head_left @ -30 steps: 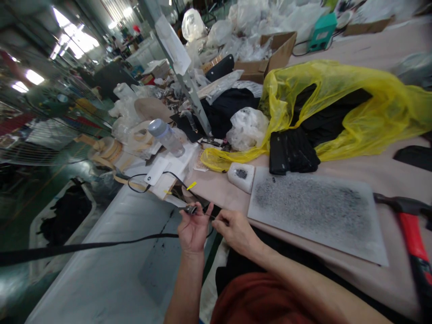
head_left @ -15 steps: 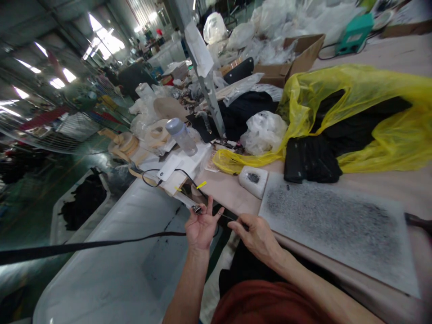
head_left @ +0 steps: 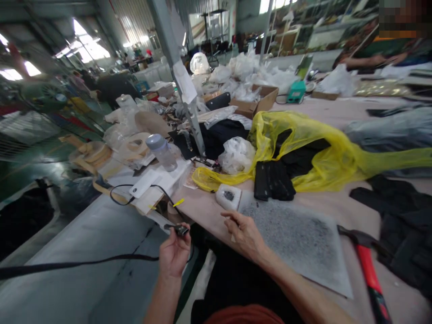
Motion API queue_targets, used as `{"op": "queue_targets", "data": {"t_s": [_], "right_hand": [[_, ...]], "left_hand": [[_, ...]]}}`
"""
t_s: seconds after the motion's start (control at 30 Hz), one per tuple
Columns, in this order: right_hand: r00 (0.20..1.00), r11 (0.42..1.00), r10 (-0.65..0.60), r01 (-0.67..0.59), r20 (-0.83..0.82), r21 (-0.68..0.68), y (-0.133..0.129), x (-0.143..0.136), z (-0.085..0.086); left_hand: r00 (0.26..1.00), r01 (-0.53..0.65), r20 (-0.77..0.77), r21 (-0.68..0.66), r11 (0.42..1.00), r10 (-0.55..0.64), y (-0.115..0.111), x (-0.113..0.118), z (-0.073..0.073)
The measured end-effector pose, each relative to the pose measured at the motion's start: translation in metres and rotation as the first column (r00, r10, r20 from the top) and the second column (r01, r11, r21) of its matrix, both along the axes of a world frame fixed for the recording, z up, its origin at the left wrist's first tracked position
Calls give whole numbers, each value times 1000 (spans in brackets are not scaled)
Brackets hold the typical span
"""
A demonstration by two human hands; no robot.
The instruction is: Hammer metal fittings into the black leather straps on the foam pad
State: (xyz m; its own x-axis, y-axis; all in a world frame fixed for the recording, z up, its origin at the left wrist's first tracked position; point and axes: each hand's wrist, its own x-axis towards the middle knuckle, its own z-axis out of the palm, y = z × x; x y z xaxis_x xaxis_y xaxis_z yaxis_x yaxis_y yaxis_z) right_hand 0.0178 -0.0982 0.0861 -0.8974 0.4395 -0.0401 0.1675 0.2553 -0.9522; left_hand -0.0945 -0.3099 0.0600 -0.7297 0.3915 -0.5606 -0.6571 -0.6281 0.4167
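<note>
Left hand [head_left: 173,257] is clamping fingertips on the small metallic piece [head_left: 181,230], suitably leaving its end exposed; right hand [head_left: 249,235] is hovering, fingers loosely apart.

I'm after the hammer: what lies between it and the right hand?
The speckled grey board lies between the right hand and the hammer, in the head view.

Green floor [head_left: 13,180], bright windows [head_left: 88,47], corrugated wall [head_left: 131,20], grey metal post [head_left: 178,67], cloth-covered table [head_left: 202,207]
</note>
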Motion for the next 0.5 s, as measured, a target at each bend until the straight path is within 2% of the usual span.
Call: {"op": "queue_targets", "data": {"t_s": [0.2, 0.27, 0.4, 0.5], "right_hand": [[964, 964, -263, 261, 30, 52, 51, -28, -14], [963, 959, -265, 258, 52, 116, 70, -35, -20], [963, 909, -249, 195, 105, 368, 99, -40, -29], [948, 875, -294, 214, 126, 434, 111, -37, -32]], "left_hand": [[999, 34, -22, -155, 987, -38, 11, 0, -1], [992, 59, -98, -192, 980, -78, 15, 2, -1], [948, 108, -257, -289, 951, -186, 23, 8, -3], [922, 112, -306, -375, 920, -237, 28, 11, -7]]}}
